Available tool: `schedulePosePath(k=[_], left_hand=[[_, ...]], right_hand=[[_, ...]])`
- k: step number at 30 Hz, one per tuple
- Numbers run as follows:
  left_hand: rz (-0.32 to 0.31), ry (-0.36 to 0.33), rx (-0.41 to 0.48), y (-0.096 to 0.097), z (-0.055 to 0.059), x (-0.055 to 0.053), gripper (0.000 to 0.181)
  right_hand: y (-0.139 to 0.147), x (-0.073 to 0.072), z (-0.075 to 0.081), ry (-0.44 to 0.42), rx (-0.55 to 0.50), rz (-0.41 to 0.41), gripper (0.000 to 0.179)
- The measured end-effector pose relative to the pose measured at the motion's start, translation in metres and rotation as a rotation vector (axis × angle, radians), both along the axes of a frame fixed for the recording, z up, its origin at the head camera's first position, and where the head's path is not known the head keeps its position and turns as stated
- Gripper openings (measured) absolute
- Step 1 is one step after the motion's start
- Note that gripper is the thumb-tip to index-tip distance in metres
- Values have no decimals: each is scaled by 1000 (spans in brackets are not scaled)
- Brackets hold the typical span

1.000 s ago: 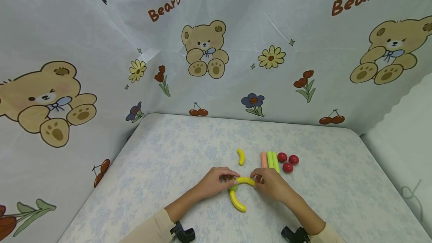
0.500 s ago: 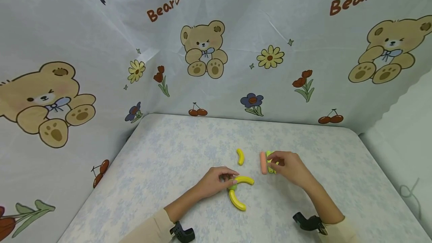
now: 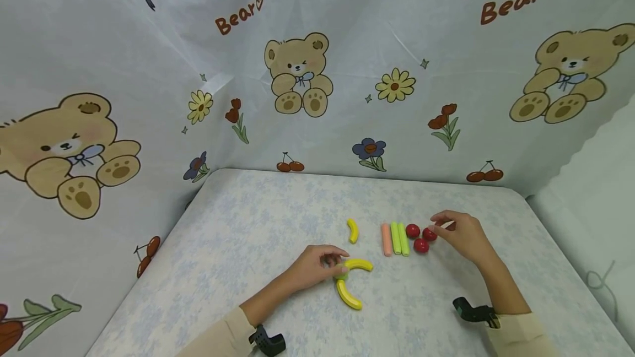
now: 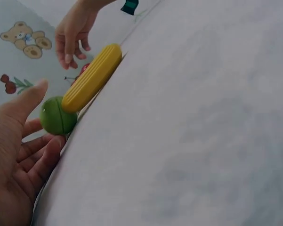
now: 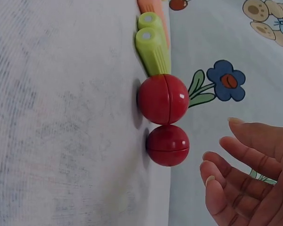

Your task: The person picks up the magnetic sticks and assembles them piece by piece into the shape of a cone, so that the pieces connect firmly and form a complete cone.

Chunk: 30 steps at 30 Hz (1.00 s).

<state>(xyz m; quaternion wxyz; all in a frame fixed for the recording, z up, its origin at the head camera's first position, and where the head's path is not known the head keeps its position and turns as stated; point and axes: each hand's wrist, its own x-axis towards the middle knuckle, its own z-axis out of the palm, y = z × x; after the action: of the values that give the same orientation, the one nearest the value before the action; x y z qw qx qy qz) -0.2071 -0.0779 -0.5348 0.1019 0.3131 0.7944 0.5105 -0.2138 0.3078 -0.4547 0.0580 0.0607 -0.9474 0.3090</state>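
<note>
My left hand [image 3: 317, 265] holds a small green ball [image 4: 58, 116] between thumb and fingers, low at the table surface. One ribbed, curved yellow rod [image 3: 359, 264] runs right from that ball. A second curved yellow rod [image 3: 349, 295] runs from it towards the near side. My right hand [image 3: 461, 231] hovers over the rightmost red ball [image 3: 429, 234], its fingers loosely bent and holding nothing. In the right wrist view, a gap shows between the fingertips and the glossy red balls [image 5: 153, 99]. Two more red balls lie beside that one, the nearer being [image 3: 421, 245].
Two light green straight rods [image 3: 399, 239] lie side by side left of the red balls, with grey discs on their ends. Beside them is an orange rod [image 3: 386, 239]. A shorter curved yellow rod [image 3: 353, 231] lies farther left. A bear-print curtain [image 3: 317, 142] backs the table [image 3: 258, 208].
My right hand has let go of the upper curved yellow rod and moved right, past the green rods, to the red balls. The left hand has stayed at the green ball.
</note>
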Motion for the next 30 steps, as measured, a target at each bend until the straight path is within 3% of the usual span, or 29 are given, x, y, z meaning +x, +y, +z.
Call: schedulePosePath(k=[11,21,30], left_hand=[[-163,-76,21,-17,1,-11,28],[-183,-45,60,-21,-5,-13,26],[-194,-59,76,-20,-5,-14,27]], right_hand=[[16,-6,-15,-121,-8,34,38],[13,-7,-21,-152,-23,70,35],[13,-9,-29,-161,-31,84,34]])
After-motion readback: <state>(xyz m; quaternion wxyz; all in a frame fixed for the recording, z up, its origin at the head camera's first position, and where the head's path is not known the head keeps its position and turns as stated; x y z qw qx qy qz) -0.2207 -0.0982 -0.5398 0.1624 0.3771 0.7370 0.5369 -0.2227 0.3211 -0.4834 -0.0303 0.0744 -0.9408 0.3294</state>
